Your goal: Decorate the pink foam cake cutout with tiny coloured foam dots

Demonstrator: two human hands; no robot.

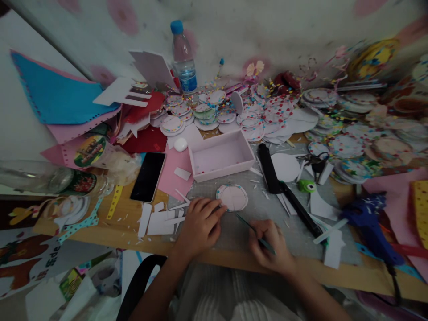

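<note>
A pale oval paper piece (232, 198) with a dotted edge lies on the grey mat (200, 189). My left hand (202, 225) rests on the mat, its fingertips touching the oval's lower left edge; the fingers are held together. To the right, my right hand (269, 245) grips a thin dark green tool (247, 222), whose tip points up and left, just below the oval and apart from it. Behind the oval stands an open pale pink box (222, 156) with a few small bits inside.
A black phone (148, 177) and paper scraps (162, 222) lie left. Rightward are a black long-handled tool (268, 169), a green punch (306, 186) and a blue glue gun (372, 223). Decorated discs (249, 118) and a water bottle (185, 62) line the back.
</note>
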